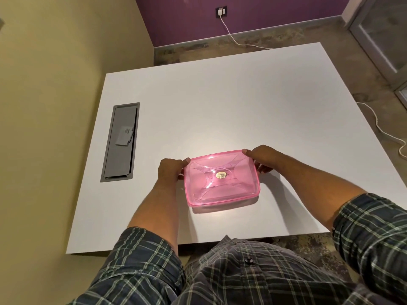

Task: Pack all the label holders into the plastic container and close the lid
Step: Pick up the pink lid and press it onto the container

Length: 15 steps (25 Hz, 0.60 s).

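Head view: pink box [222, 180] sits on the white worktop [220, 102], between the two hands. Lid [221, 172] is on top, its rim level all round as far as can be seen; a small gold sticker [221, 174] sits at the lid's centre.

Left hand [170, 172] holds the box's left end, thumb on the lid's far-left corner, fingers curled down round the side. Right hand [262, 158] grips the right end the same way, thumb at the far-right corner, fingers tucked under the rim. A hold at opposite ends probably serves to steady the box while the corners are pressed, or to move it level.

No label holders lie loose on the worktop. Box is translucent, yet nothing reads clearly through the lid; cannot tell whether holders are inside.

Judgement: task looks at or near its end, with the lid placed and perhaps being pressed home. Whether every edge has snapped shut cannot be told from here.

Left of the left hand, a grey cable hatch [120, 143] is set into the worktop. Beyond the hands, a white cable [240, 41] runs on the floor.
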Motion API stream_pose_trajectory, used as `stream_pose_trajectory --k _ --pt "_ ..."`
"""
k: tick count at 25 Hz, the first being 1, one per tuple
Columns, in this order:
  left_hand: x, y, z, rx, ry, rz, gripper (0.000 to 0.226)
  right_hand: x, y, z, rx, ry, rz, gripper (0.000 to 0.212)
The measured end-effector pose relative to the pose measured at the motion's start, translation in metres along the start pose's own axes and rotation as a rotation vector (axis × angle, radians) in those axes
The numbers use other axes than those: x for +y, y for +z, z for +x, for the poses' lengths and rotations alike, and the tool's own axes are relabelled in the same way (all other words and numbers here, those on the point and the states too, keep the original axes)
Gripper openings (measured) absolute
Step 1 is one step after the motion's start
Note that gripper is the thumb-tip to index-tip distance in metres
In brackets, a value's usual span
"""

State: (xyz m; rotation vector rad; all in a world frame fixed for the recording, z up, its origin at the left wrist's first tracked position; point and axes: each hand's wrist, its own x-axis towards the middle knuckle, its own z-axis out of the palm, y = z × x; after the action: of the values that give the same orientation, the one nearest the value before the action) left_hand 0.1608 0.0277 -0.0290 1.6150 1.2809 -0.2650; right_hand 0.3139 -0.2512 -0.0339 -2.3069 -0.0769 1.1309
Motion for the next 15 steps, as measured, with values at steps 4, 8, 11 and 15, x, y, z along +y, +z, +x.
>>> stream_pose_trajectory --k 4,8,11,15 --pt "0.001 0.001 0.009 -0.043 -0.105 -0.165 0.02 -0.004 -0.001 0.005 0.002 0.118 0.081 0.051" --pt "-0.001 0.003 0.013 -0.004 -0.072 -0.162 0.032 -0.007 0.0 0.011 0.039 0.143 0.08 0.049" --pt "0.0 0.001 0.01 0.002 0.019 -0.041 0.04 -0.005 -0.001 0.012 0.046 0.095 0.061 0.053" --pt "-0.002 -0.004 0.001 -0.028 0.074 0.071 0.033 0.0 -0.002 0.008 0.025 0.042 0.03 0.055"
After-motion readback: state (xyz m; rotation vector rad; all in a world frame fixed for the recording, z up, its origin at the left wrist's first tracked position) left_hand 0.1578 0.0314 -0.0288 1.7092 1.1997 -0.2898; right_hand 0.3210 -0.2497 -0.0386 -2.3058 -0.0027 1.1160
